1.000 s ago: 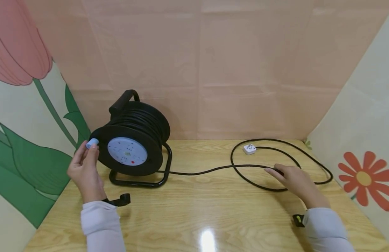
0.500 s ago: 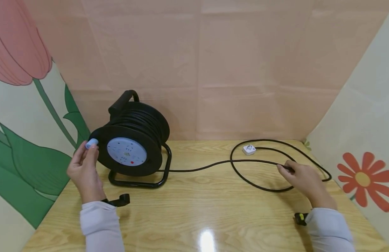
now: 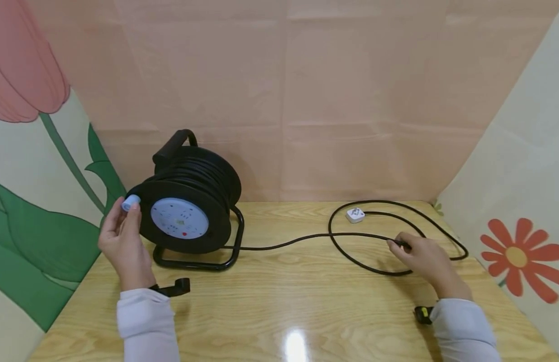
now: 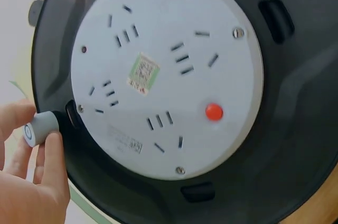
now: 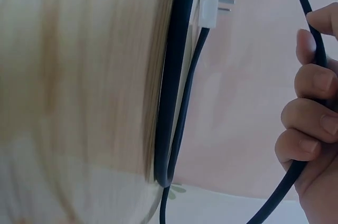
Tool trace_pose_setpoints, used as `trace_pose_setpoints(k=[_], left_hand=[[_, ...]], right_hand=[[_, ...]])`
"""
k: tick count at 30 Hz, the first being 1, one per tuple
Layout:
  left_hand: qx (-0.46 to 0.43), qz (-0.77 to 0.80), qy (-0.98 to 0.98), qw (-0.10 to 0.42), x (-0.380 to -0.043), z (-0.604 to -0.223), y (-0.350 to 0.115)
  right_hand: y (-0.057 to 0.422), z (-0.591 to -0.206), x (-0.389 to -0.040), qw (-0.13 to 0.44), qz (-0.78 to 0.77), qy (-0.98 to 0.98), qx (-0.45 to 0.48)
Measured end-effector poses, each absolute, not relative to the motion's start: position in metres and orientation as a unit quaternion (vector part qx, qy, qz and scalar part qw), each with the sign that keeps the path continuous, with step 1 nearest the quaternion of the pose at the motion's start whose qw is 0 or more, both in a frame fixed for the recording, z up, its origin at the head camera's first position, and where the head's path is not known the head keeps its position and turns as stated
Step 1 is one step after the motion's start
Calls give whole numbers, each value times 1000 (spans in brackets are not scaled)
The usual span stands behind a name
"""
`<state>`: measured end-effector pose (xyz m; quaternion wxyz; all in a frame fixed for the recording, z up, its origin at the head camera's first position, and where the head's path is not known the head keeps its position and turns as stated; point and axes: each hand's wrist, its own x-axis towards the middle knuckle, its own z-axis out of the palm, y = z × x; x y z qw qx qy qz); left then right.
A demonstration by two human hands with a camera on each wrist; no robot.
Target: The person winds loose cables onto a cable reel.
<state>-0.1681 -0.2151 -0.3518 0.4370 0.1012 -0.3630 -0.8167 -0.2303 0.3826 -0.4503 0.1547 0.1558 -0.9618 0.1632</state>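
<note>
A black extension cord reel (image 3: 189,201) stands on its tubular frame at the left of the table, cord wound round its drum. Its pale socket face (image 4: 169,76) has several slots and a red button (image 4: 214,112). My left hand (image 3: 125,246) pinches the light blue crank knob (image 4: 41,129) at the reel's rim between thumb and fingers. From the reel's base the black cord (image 3: 288,245) runs right to my right hand (image 3: 424,259), whose fingers curl round it, as the right wrist view shows. Beyond my right hand the cord lies in a loose loop.
The white plug (image 3: 355,215) lies inside the cord loop, prongs upward. A pink backdrop (image 3: 352,100) rises behind the wooden table (image 3: 261,301). Flower-printed panels (image 3: 517,256) flank both sides. Each wrist carries a small black strap-on camera (image 3: 175,287).
My right hand shifted right along with the cord, then came back left and slightly down. My left hand has kept its pinch on the knob, and the reel has hardly moved.
</note>
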Motion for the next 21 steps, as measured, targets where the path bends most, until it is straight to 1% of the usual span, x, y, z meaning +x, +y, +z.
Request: trace_pose_setpoints(k=[5,12,21], left_hand=[[99,-809,-380,437,-168,-349,-212],[101,-799,-402,436,-167,-345,-210],[94,-774,-432,454,-168,-341,-203]], right_hand=[[375,-451,-232,168,156,-958,170],[369,-452,-234,137,159,-964,164],[364,-455,-235,133,161,-962,179]])
